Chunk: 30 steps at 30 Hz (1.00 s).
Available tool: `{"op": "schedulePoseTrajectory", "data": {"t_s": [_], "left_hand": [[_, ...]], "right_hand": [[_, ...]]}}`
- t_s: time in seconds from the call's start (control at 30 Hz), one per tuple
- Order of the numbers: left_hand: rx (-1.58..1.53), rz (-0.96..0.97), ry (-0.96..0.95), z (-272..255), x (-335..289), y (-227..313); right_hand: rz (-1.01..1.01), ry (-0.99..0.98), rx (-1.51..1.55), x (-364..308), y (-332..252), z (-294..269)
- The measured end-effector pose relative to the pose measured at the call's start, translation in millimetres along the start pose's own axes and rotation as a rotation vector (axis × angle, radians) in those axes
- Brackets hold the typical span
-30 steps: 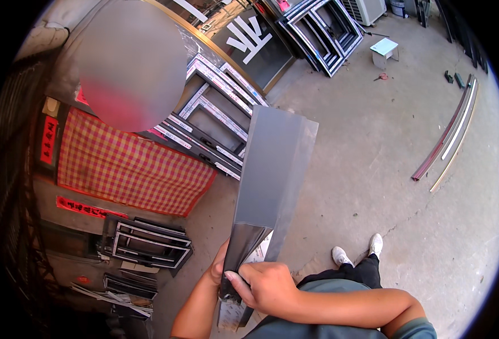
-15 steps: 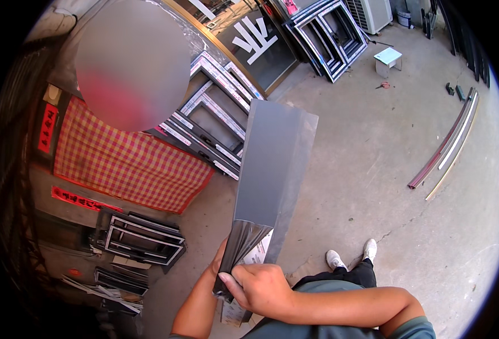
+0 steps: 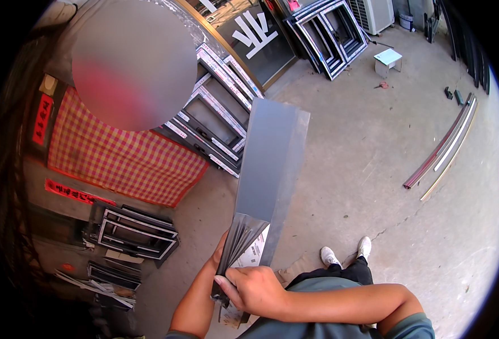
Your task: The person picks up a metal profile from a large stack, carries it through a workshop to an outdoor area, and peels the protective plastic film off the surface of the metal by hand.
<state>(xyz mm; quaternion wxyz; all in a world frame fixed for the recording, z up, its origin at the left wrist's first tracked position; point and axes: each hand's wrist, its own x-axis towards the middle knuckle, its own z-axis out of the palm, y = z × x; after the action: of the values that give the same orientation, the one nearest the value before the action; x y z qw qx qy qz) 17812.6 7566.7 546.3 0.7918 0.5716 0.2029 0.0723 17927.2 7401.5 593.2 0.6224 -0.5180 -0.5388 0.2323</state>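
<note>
I hold a long grey metal profile (image 3: 269, 158) upright in front of me, its top end pointing away. A dark protective film (image 3: 237, 242) is peeled off its lower end and bunched into folds. My right hand (image 3: 252, 288) is closed on the gathered film at the bottom. My left hand (image 3: 220, 252) grips the profile's lower left edge from behind and is mostly hidden by the film. A paper label (image 3: 251, 252) shows on the bared lower part of the profile.
A red checked cloth (image 3: 119, 158) hangs at the left beside stacked window frames (image 3: 215, 113); more frames (image 3: 133, 231) lie lower left. Long metal strips (image 3: 441, 150) lie on the concrete floor at the right. A small white stool (image 3: 388, 59) and scissors (image 3: 382, 86) sit far back. My shoes (image 3: 345, 254) stand below.
The film has come further off the profile and bunched into tighter folds. The profile has turned slightly, showing a narrower face, and my right hand sits a little lower and to the left.
</note>
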Motion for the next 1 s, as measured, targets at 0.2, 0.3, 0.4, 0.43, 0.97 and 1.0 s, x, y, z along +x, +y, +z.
{"op": "schedulePoseTrajectory", "data": {"t_s": [0.2, 0.3, 0.4, 0.43, 0.97, 1.0], "left_hand": [[-0.011, 0.019, 0.013, -2, 0, 4], [-0.015, 0.03, 0.013, -2, 5, 6], [-0.028, 0.052, 0.03, -4, 5, 10], [-0.034, 0.064, 0.041, -6, 1, 10], [-0.103, 0.124, 0.094, -20, -13, 22], [-0.101, 0.115, 0.09, -18, -16, 21]], "right_hand": [[-0.047, -0.135, 0.048, 8, -8, -2], [0.01, -0.398, -0.106, -1, -20, -3], [0.002, -0.524, -0.188, 4, -30, -10], [0.039, -0.626, -0.227, 11, -43, -17], [-0.564, -0.268, -0.174, 95, -13, -36], [-0.59, -0.268, -0.194, 102, -8, -37]]}}
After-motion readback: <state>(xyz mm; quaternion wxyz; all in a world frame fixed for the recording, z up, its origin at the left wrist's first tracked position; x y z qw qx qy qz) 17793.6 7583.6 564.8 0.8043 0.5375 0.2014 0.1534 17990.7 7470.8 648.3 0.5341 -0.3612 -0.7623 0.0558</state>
